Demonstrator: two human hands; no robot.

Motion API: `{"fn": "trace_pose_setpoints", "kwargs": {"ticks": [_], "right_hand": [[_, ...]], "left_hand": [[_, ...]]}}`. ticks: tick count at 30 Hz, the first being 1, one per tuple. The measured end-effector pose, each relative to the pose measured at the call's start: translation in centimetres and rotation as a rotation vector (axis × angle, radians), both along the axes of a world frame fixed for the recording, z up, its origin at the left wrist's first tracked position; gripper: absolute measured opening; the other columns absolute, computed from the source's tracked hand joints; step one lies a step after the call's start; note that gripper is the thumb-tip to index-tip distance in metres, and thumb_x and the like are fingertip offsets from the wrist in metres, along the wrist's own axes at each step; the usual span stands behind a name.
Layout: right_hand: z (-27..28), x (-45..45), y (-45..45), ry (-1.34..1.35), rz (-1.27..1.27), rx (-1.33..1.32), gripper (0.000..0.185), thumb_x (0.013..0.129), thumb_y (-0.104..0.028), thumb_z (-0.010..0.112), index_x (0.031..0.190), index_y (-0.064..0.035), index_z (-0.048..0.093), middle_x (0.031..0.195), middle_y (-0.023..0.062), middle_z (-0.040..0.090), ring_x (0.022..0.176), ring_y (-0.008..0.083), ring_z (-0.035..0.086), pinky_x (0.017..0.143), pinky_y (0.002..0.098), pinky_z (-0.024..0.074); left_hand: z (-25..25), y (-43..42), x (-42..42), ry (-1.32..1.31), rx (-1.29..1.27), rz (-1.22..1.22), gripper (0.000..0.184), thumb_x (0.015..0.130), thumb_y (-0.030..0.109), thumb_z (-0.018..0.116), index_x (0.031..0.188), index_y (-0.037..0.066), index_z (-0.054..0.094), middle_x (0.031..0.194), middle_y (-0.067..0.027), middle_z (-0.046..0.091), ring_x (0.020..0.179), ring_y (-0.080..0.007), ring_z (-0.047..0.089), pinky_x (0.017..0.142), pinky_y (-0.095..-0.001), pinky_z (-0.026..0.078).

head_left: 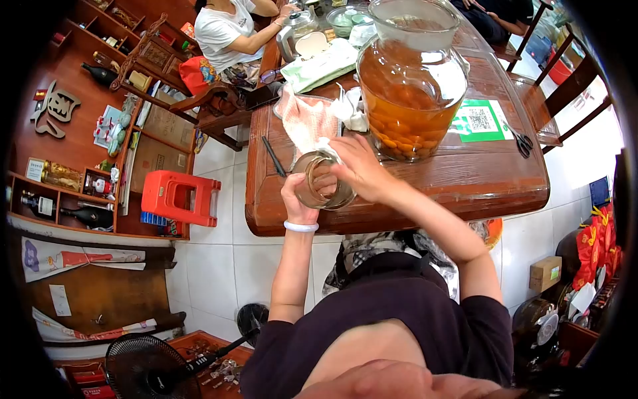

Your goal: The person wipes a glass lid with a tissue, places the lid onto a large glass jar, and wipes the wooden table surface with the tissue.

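Note:
My left hand, with a pale bracelet at its wrist, is closed round the side of a clear glass jar. The jar is tilted so its round opening faces up toward me, above the table's near edge. My right hand is at the jar's far right rim, pressing a crumpled white tissue against it. Part of the tissue is hidden under the fingers. Just beyond lies a pink cloth. A large glass jar of amber liquid, with orange fruit at its bottom, stands to the right.
On the wooden table are a black pen, crumpled tissues, a green QR card, scissors and a glass kettle. A person in white sits at the far left. A red stool stands left.

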State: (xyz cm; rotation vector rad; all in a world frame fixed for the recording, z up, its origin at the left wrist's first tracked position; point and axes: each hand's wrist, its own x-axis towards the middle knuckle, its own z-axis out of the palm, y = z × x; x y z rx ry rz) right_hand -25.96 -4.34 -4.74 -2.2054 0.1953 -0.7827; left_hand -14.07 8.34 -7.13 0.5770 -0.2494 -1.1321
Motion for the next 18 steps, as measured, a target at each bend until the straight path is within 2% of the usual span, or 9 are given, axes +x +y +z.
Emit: {"fn": "trace_pose_setpoints", "kwargs": {"ticks": [1, 3, 6, 9, 12, 14, 15, 17, 18], "right_hand": [[-0.9, -0.7, 1.0, 0.065, -0.078, -0.079, 0.059, 0.084, -0.044, 0.044, 0.121, 0.0013, 0.035, 0.124, 0.0192, 0.041, 0.120, 0.0322, 0.033, 0.100, 0.0501, 0.0171], [-2.1, -1.9, 3.3, 0.062, -0.186, -0.082, 0.066, 0.083, -0.041, 0.048, 0.125, 0.0052, 0.028, 0.131, 0.0233, 0.030, 0.126, 0.0354, 0.024, 0.102, 0.0496, 0.0156], [-4.8, -2.0, 5.9, -0.162, -0.256, 0.126, 0.077, 0.076, -0.033, 0.061, 0.128, 0.0061, 0.020, 0.135, 0.0254, 0.018, 0.126, 0.0407, 0.016, 0.102, 0.0480, 0.0157], [-3.6, -1.4, 3.3, -0.237, -0.196, 0.507, 0.067, 0.075, -0.022, 0.060, 0.126, 0.0058, 0.027, 0.127, 0.0238, 0.033, 0.118, 0.0358, 0.033, 0.099, 0.0390, 0.0256], [-2.4, -1.8, 1.5, -0.263, -0.171, 0.323, 0.054, 0.075, -0.011, 0.054, 0.123, 0.0041, 0.035, 0.123, 0.0204, 0.041, 0.114, 0.0303, 0.040, 0.096, 0.0342, 0.0305], [-1.7, -2.0, 1.0, -0.306, -0.112, 0.294, 0.046, 0.074, -0.007, 0.050, 0.119, 0.0047, 0.041, 0.120, 0.0182, 0.045, 0.112, 0.0273, 0.043, 0.094, 0.0330, 0.0327], [-1.6, -2.2, 0.8, -0.308, -0.103, 0.295, 0.046, 0.074, -0.007, 0.050, 0.119, 0.0047, 0.041, 0.120, 0.0182, 0.045, 0.112, 0.0273, 0.043, 0.094, 0.0330, 0.0327], [-1.5, -2.7, 0.6, -0.278, -0.008, 0.248, 0.047, 0.074, -0.007, 0.049, 0.119, 0.0044, 0.041, 0.121, 0.0182, 0.045, 0.111, 0.0281, 0.044, 0.094, 0.0330, 0.0333], [-1.2, -2.9, 0.6, -0.296, 0.071, 0.195, 0.044, 0.074, -0.006, 0.052, 0.116, 0.0030, 0.044, 0.119, 0.0198, 0.045, 0.110, 0.0333, 0.044, 0.094, 0.0359, 0.0339]], "left_hand": [[0.1, -0.2, -0.2, 0.003, -0.001, 0.004, 0.046, 0.075, 0.024, 0.044, 0.107, -0.009, 0.048, 0.095, -0.0215, 0.058, 0.080, -0.0322, 0.061, 0.069, -0.0395, 0.052], [0.3, -0.7, -0.7, -0.081, 0.173, 0.205, 0.045, 0.076, 0.023, 0.042, 0.108, -0.009, 0.048, 0.094, -0.0202, 0.059, 0.080, -0.0320, 0.061, 0.068, -0.0389, 0.052], [-1.6, -1.7, -2.5, -0.106, 0.208, 0.287, 0.044, 0.077, 0.022, 0.042, 0.111, -0.007, 0.046, 0.103, -0.0181, 0.056, 0.093, -0.0306, 0.056, 0.079, -0.0396, 0.047], [-1.8, -1.8, -5.5, -0.232, 0.138, 0.355, 0.050, 0.077, 0.023, 0.048, 0.122, 0.003, 0.039, 0.118, -0.0161, 0.047, 0.108, -0.0292, 0.047, 0.094, -0.0427, 0.037], [-1.3, -1.3, -5.4, -0.278, 0.059, 0.297, 0.055, 0.078, 0.027, 0.051, 0.125, 0.003, 0.036, 0.121, -0.0152, 0.045, 0.111, -0.0286, 0.046, 0.096, -0.0422, 0.036], [0.6, -0.7, -4.2, -0.116, -0.046, 0.141, 0.055, 0.073, 0.010, 0.054, 0.123, -0.002, 0.035, 0.115, -0.0157, 0.049, 0.105, -0.0310, 0.051, 0.090, -0.0425, 0.043], [1.2, -0.4, -3.3, -0.120, -0.046, 0.149, 0.055, 0.073, 0.010, 0.054, 0.123, -0.002, 0.035, 0.115, -0.0157, 0.049, 0.105, -0.0310, 0.051, 0.090, -0.0425, 0.043], [2.2, 0.4, -1.3, -0.398, -0.097, -0.083, 0.063, 0.071, 0.012, 0.058, 0.125, -0.003, 0.032, 0.118, -0.0176, 0.047, 0.100, -0.0308, 0.054, 0.086, -0.0425, 0.046], [2.2, 0.6, -1.0, -0.429, -0.049, -0.067, 0.064, 0.066, 0.010, 0.061, 0.123, -0.005, 0.036, 0.114, -0.0177, 0.050, 0.094, -0.0295, 0.057, 0.083, -0.0413, 0.049]]}}
